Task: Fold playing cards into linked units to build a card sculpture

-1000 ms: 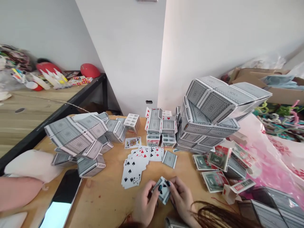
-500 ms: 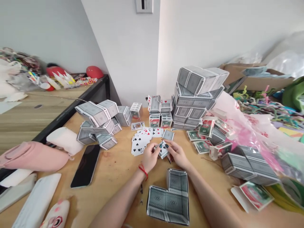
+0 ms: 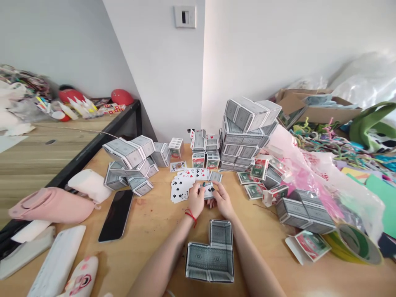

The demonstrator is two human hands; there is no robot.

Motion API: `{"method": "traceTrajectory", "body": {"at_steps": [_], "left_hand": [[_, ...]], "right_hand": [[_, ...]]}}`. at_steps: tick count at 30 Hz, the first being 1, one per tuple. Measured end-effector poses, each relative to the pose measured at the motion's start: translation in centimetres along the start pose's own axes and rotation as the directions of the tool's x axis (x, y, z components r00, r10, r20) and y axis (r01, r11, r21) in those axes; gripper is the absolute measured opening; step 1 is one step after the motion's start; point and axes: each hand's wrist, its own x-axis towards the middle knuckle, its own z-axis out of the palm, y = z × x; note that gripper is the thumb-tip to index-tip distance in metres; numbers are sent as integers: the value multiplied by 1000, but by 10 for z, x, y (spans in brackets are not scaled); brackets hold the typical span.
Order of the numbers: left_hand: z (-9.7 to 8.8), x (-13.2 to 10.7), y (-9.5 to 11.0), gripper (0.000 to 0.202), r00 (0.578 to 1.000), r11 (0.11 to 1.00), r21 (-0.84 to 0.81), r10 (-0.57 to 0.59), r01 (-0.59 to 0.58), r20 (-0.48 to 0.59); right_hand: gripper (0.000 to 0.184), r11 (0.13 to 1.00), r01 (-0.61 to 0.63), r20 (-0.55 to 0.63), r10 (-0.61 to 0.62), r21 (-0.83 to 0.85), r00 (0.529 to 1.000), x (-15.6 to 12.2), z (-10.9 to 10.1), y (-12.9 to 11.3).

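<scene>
Between both hands, above the wooden table, are some playing cards (image 3: 209,191), face up with spades showing. My left hand (image 3: 196,198) pinches their left side, with a red string bracelet at its wrist. My right hand (image 3: 222,199) grips the right side; how many cards are held I cannot tell. Just beyond lie spread face-up cards (image 3: 181,187) and a grey-backed card (image 3: 215,176). Nearer to me, between my forearms, stands an open L-shaped box (image 3: 210,260) built from grey-backed cards.
Stacked card-built blocks (image 3: 244,136) rise at the back right, with another pile (image 3: 128,161) at the left. Red-green card boxes (image 3: 255,190) lie to the right, near a yellow tape roll (image 3: 355,243). A phone (image 3: 116,215) and a pink case (image 3: 52,205) lie left.
The view has shifted slightly, so the scene sits a little differently in the frame. Both hands still hold the cards, which now lie flatter and more level between them.
</scene>
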Motion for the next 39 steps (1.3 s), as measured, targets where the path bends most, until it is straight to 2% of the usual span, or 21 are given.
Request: {"method": "traceTrajectory", "body": {"at_steps": [4,8,13,19,24,29,32,39], "left_hand": [[-3,2,4,29,994,1000,19,9,-11,105],[-2,0,7,34,983,999,2,-32,32,178],[0,-4,8,41,997,998,57,-23,19,68],[3,-1,8,42,997,989,149,-33,23,64],[-3,-1,7,40,984,991,135,-25,0,178],[-11,-1,7,37,955,986,154,21,-70,295],[-12,-1,7,36,943,979,179,36,-100,331],[-13,-5,9,29,922,971,213,22,-112,387]], "right_hand": [[35,999,1,-75,-4,-32,997,0,1,3],[36,1000,5,-160,-4,5,987,1,0,6],[37,1000,-20,-111,20,-1,994,1,-2,7],[32,997,-74,-26,74,-9,997,8,-10,4],[34,988,-147,46,148,-38,988,9,-13,2],[32,954,-244,93,263,-175,960,3,-20,4],[27,930,-280,99,309,-237,946,0,-26,6],[18,916,-300,98,335,-267,937,-3,-33,18]]}}
